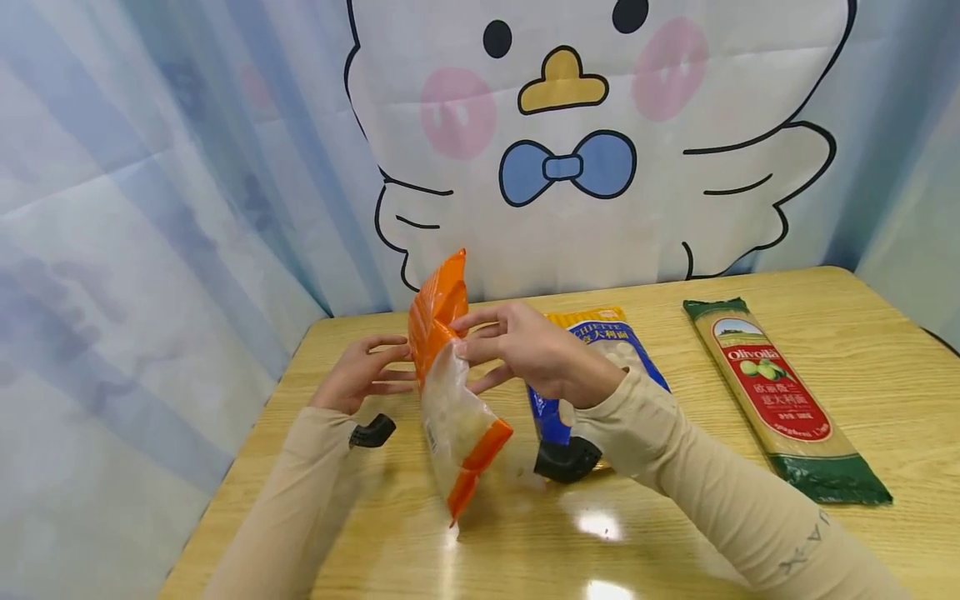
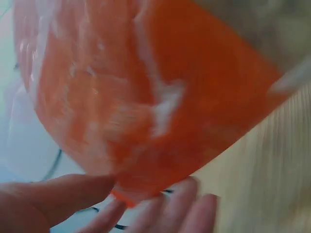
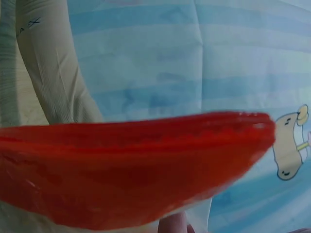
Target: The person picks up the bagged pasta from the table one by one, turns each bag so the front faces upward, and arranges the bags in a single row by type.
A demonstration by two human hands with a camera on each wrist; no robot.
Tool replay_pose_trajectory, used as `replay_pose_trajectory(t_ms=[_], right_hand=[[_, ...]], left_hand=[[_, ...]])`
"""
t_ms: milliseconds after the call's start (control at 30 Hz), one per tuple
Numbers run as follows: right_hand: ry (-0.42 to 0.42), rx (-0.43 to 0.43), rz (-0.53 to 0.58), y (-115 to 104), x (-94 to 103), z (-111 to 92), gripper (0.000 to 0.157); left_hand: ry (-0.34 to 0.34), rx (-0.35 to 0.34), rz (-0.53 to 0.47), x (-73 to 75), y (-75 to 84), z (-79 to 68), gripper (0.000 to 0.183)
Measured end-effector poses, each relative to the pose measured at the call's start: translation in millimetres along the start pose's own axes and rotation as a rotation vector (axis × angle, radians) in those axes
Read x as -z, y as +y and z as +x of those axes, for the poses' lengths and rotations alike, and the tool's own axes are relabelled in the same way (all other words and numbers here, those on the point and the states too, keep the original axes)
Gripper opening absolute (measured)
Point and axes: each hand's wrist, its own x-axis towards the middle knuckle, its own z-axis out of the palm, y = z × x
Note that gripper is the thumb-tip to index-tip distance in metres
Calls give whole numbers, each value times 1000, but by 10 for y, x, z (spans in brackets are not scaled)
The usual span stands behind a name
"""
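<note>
Both hands have hold of an orange and clear plastic food bag [image 1: 453,408], which stands on edge above the left part of the table with pale contents showing through. My left hand [image 1: 363,373] is at its left side; in the left wrist view the thumb and fingers meet at a corner of the orange film [image 2: 146,121]. On the opposite side, my right hand [image 1: 517,350] pinches the bag near the orange and clear border. In the right wrist view the bag's orange end [image 3: 131,170] hides most of that hand.
A blue and yellow pasta bag [image 1: 555,425] lies behind the right wrist, partly covered by it. Farther right is a spaghetti pack [image 1: 780,392] with green ends and a red label. The wooden table [image 1: 645,533] backs onto a printed curtain [image 1: 525,242].
</note>
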Motion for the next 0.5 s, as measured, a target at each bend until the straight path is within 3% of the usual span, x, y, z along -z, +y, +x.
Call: replay_pose_trajectory(t_ms=[100, 233, 333, 500], right_hand=[[5, -11, -37, 6, -26, 17, 38], [17, -31, -117, 22, -26, 22, 38], [12, -36, -141, 14, -17, 15, 37], [-29, -21, -120, -25, -52, 9, 35]], left_hand=[[61, -58, 149, -72, 139, -112, 47], [108, -133, 242, -213, 428, -267, 44], [63, -150, 266, -308, 637, -345, 49], [-73, -96, 301, -408, 852, -423, 53]])
